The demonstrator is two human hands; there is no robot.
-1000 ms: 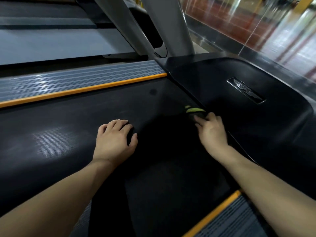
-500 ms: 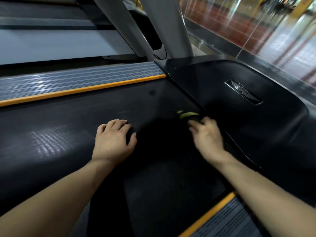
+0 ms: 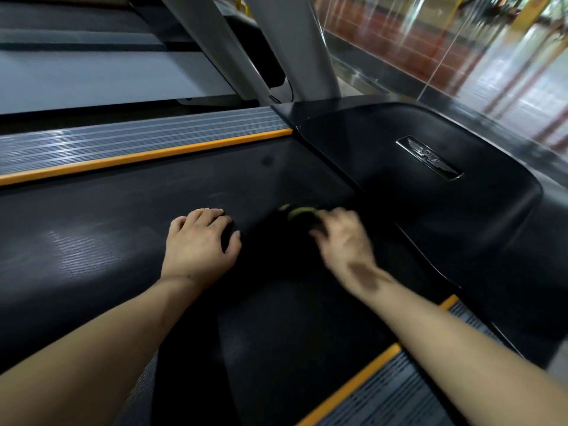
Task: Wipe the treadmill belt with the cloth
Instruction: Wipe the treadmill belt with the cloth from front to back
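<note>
the person's left hand [image 3: 201,241] lay palm down on the wide black textured treadmill belt [image 3: 92,235], its fingers bent at the knuckles with the tips pressed to the surface and the thumb spread to the side; it held nothing. the right hand [image 3: 344,238] was blurred, reaching forward on the same belt, and its fingers curled over a small cloth with a yellow-green edge [image 3: 299,212], gripping it against the belt. only a bright sliver of that cloth showed past the fingertips; the rest merged into the dark belt and shadow, so its shape, long axis and the way it pointed could not be told. the cloth sat on the belt near its front end, close to the edge of the glossy black plastic motor cover [image 3: 399,192], and a little apart from the left hand's fingertips.

the motor cover carried a small silver winged badge [image 3: 430,158]. a ribbed grey side rail with an orange strip [image 3: 138,146] ran along the far side of the belt, and another ribbed rail with an orange edge [image 3: 384,392] showed at the lower right. two pale grey slanted uprights [image 3: 276,47] rose from the front of the machine. beyond them a glass wall [image 3: 445,56] showed blurred red and pale reflections. no container was seen anywhere in view.
</note>
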